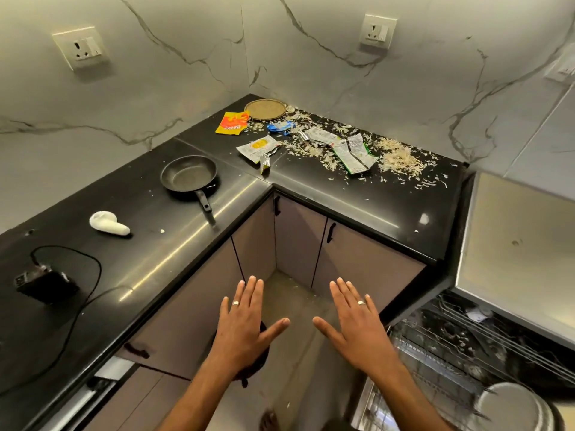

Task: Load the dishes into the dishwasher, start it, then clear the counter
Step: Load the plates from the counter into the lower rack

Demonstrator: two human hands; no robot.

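My left hand (245,321) and my right hand (354,321) hover palms down with fingers spread, over the floor in the corner of an L-shaped black counter (174,244); neither holds anything. A black frying pan (188,174) sits on the left run of the counter, handle toward me. A round woven plate (265,109) lies in the far corner. At lower right the dishwasher's wire rack (466,346) is pulled out, with a steel plate (510,409) in it.
Torn wrappers (351,150), an orange packet (232,122) and scattered peel scraps (401,160) cover the right run. A white lump (107,223) and a black adapter with cable (46,286) lie on the left. Cabinet doors (298,244) stand below; wall sockets (81,48) above.
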